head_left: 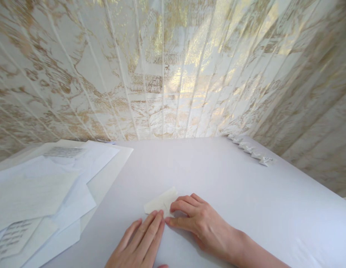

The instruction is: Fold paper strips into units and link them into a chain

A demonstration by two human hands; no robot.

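A small folded piece of off-white paper (161, 201) lies on the white table in front of me, with creases near its lower right part. My left hand (142, 240) rests flat at its lower edge, fingers stretched out and fingertips touching the paper. At the paper's right side, my right hand (196, 219) has its fingers curled and closed on the paper's lower right edge, the thumb close to my left fingertips. The lower corner of the paper is partly hidden by the fingers.
Overlapping loose sheets (36, 193), some printed, cover the left of the table (217, 167). Several small folded paper pieces (248, 149) stand in a row at the back right. A patterned curtain (162, 74) hangs behind the table.
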